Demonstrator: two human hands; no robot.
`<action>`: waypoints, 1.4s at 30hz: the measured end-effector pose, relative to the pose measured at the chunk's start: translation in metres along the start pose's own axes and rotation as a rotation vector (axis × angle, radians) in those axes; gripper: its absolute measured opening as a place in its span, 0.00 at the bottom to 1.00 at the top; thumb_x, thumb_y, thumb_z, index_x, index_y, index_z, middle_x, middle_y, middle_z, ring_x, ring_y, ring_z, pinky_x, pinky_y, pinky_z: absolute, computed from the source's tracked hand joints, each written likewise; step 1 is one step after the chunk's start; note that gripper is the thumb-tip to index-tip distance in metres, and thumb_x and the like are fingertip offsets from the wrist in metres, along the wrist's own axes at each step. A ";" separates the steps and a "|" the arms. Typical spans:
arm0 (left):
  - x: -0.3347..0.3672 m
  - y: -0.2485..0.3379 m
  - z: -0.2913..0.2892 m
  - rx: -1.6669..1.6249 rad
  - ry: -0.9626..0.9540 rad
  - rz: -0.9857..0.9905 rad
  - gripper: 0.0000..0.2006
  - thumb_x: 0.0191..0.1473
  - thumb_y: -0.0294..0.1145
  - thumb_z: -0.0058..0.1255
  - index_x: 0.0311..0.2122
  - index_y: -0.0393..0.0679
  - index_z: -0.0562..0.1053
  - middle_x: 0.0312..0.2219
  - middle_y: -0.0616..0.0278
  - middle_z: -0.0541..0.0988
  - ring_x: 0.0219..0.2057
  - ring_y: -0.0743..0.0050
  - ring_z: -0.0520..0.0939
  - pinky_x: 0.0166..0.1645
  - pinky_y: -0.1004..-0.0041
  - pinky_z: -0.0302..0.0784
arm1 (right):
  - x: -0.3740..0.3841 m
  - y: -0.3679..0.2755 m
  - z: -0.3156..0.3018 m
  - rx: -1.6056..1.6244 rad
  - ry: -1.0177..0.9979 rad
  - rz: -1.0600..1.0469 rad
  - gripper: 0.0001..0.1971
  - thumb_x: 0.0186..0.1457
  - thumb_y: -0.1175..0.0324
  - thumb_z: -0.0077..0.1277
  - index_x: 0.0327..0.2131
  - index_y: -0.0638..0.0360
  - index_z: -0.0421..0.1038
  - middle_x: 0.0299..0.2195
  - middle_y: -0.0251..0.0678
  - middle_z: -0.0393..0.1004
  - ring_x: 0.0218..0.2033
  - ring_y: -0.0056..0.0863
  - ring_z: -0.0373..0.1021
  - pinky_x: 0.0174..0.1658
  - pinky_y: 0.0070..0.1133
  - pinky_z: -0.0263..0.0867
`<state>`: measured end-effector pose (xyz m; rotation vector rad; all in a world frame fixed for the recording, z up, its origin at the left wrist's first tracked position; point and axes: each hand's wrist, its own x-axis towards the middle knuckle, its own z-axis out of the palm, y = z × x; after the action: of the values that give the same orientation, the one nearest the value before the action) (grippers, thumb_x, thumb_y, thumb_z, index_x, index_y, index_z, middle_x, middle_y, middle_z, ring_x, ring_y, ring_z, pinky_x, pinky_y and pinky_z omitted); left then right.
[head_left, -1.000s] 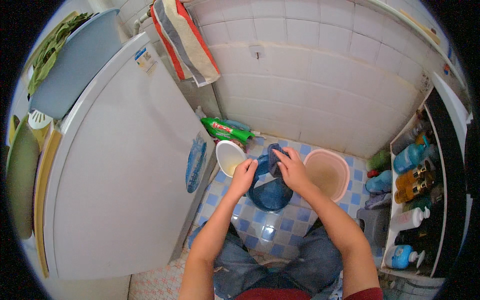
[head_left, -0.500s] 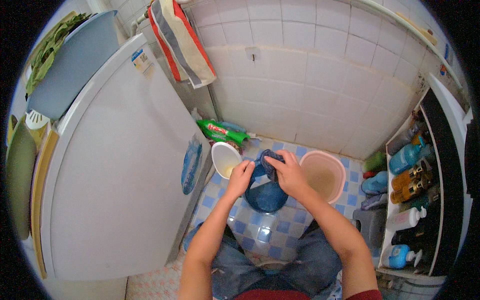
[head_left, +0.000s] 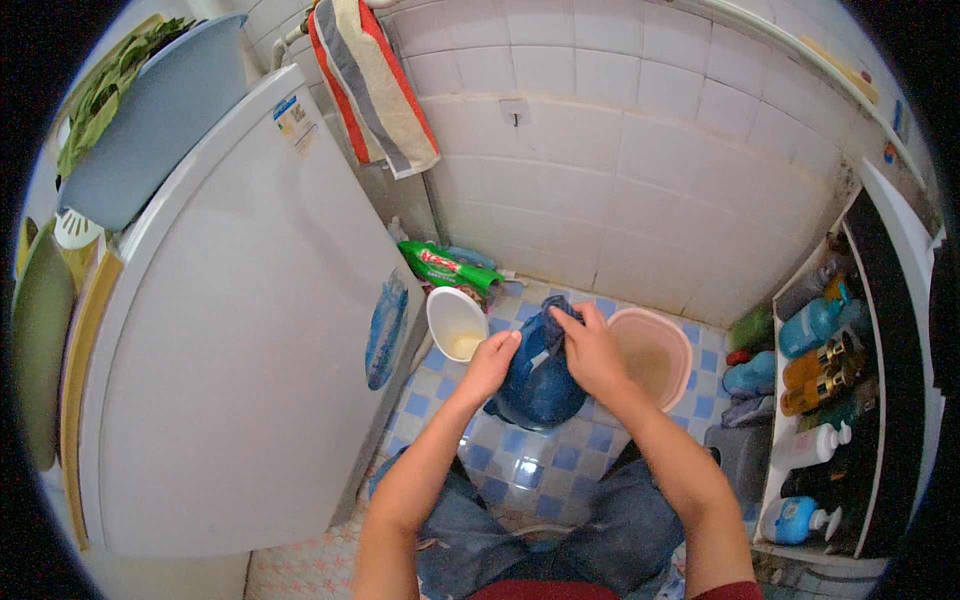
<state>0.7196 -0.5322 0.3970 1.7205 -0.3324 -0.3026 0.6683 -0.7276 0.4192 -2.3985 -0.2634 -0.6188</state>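
A dark blue plastic basin [head_left: 538, 392] is tilted over the tiled floor in front of my knees. My left hand [head_left: 488, 365] is closed on its left edge, thumb up along the rim. On the far right side of the basin, my right hand [head_left: 595, 355] grips a bunched dark blue cloth [head_left: 560, 316] and presses it against the wall there. My right fingertips are partly hidden by the cloth. Left of my hands, a white bucket [head_left: 436, 326] leans with something pale yellowish in its bottom. To the right stands a pink basin [head_left: 686, 362] with cloudy water.
A white fridge-like appliance [head_left: 250, 330] fills the left, with a light blue tub [head_left: 170, 120] on top. Shelves [head_left: 790, 400] of pump bottles line the right. A green packet [head_left: 445, 268] lies by the tiled wall [head_left: 600, 190], near a hanging striped towel [head_left: 375, 90].
The basin has turned and tipped in my hands, showing more of its blue surface. My right hand and the cloth have shifted slightly right along its edge.
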 end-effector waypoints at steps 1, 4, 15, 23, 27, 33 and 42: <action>-0.003 -0.001 0.004 -0.008 -0.014 -0.015 0.16 0.63 0.42 0.40 0.29 0.42 0.71 0.23 0.75 0.68 0.26 0.86 0.66 0.33 0.78 0.64 | -0.002 -0.009 0.000 -0.010 0.006 -0.004 0.23 0.49 0.78 0.46 0.52 0.56 0.68 0.45 0.49 0.66 0.47 0.49 0.65 0.49 0.35 0.64; -0.007 -0.002 0.010 -0.244 -0.013 -0.036 0.14 0.64 0.39 0.39 0.34 0.41 0.72 0.25 0.75 0.69 0.28 0.86 0.67 0.34 0.80 0.65 | -0.010 -0.024 0.003 -0.033 -0.010 -0.031 0.25 0.47 0.78 0.47 0.53 0.62 0.66 0.44 0.51 0.66 0.46 0.49 0.65 0.50 0.35 0.64; 0.005 -0.027 0.017 -0.431 -0.016 0.061 0.08 0.62 0.29 0.39 0.40 0.40 0.70 0.32 0.67 0.74 0.35 0.81 0.74 0.43 0.78 0.69 | -0.013 -0.030 -0.010 -0.086 -0.083 -0.286 0.25 0.43 0.76 0.50 0.49 0.53 0.70 0.40 0.44 0.68 0.41 0.43 0.67 0.41 0.33 0.67; 0.004 -0.030 0.020 -0.671 0.025 0.113 0.22 0.65 0.48 0.31 0.39 0.40 0.72 0.36 0.63 0.76 0.42 0.73 0.73 0.53 0.70 0.63 | -0.010 -0.043 -0.007 -0.153 -0.103 -0.265 0.25 0.41 0.76 0.51 0.47 0.50 0.73 0.38 0.42 0.68 0.38 0.42 0.66 0.38 0.34 0.67; 0.002 -0.024 0.022 -0.680 0.004 0.071 0.28 0.65 0.56 0.24 0.42 0.40 0.70 0.36 0.61 0.76 0.42 0.71 0.73 0.52 0.70 0.64 | -0.017 -0.034 -0.007 -0.164 -0.150 -0.334 0.23 0.42 0.73 0.51 0.47 0.49 0.72 0.38 0.40 0.68 0.37 0.39 0.66 0.37 0.32 0.67; 0.004 -0.028 0.016 -0.641 0.012 0.083 0.31 0.64 0.59 0.21 0.43 0.39 0.68 0.37 0.58 0.75 0.40 0.70 0.74 0.49 0.70 0.67 | -0.021 -0.033 -0.007 -0.131 -0.270 -0.394 0.25 0.42 0.75 0.50 0.49 0.50 0.71 0.39 0.42 0.68 0.38 0.43 0.66 0.40 0.34 0.66; -0.003 -0.024 0.013 -0.638 0.011 0.078 0.31 0.63 0.60 0.21 0.41 0.39 0.69 0.36 0.58 0.75 0.39 0.70 0.74 0.48 0.71 0.68 | -0.021 -0.034 -0.012 -0.027 -0.261 -0.305 0.25 0.43 0.77 0.48 0.50 0.53 0.70 0.40 0.45 0.67 0.41 0.45 0.67 0.44 0.34 0.65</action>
<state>0.7136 -0.5389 0.3713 1.0794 -0.2570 -0.3020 0.6348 -0.7097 0.4348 -2.4846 -0.7468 -0.4402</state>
